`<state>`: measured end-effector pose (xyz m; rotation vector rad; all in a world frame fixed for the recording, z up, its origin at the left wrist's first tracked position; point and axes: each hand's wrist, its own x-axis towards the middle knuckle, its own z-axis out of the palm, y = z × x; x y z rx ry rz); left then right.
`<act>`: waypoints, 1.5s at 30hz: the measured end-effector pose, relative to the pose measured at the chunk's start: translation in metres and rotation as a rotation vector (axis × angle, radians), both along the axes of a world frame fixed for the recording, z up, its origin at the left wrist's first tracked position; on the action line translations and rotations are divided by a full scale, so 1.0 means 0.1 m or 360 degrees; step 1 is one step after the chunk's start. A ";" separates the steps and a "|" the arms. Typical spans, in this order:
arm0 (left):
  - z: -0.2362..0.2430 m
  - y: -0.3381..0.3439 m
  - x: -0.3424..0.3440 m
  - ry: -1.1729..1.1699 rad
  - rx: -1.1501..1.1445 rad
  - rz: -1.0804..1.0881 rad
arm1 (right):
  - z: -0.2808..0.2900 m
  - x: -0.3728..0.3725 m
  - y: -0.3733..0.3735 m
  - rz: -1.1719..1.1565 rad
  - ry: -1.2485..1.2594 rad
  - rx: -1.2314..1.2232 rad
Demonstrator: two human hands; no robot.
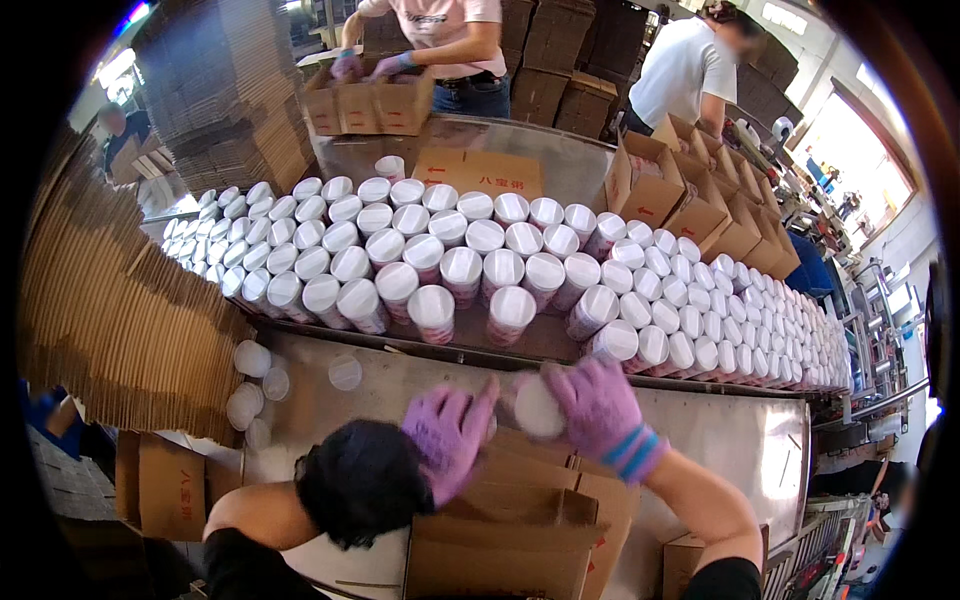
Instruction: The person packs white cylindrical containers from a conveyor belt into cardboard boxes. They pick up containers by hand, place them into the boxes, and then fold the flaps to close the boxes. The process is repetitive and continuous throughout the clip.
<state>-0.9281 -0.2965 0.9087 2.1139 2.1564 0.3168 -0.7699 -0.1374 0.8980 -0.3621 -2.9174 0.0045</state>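
My right hand, in a purple glove with a blue-striped cuff, grips a white-lidded can above the near side of the metal table. To its left my left hand, also in a purple glove, is partly closed. A small pale edge shows by its fingers, but what they hold is mostly hidden. A dark, hair-like shape covers part of my left forearm. Below my hands is an open cardboard carton. Beyond them, many white-lidded cans stand upright in packed rows, and two stand slightly forward.
A low metal rail edges the cans. Loose clear lids lie at left beside stacked flat cardboard. Open cartons stand at the far right. Across the table one person handles a carton; another bends over cartons.
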 end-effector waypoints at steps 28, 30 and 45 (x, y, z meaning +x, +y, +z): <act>-0.08 -1.80 0.55 -0.3194 -0.0644 0.1367 | -0.22 1.31 -1.81 -0.0617 0.0368 -0.2764; -0.03 -1.71 0.74 -0.3310 -0.0603 0.1318 | 0.14 1.54 -1.98 -0.0631 0.0692 -0.2906; -1.67 0.57 3.21 -0.1697 -0.1125 -0.0605 | -0.47 3.45 -3.21 -0.1922 0.0728 -0.0309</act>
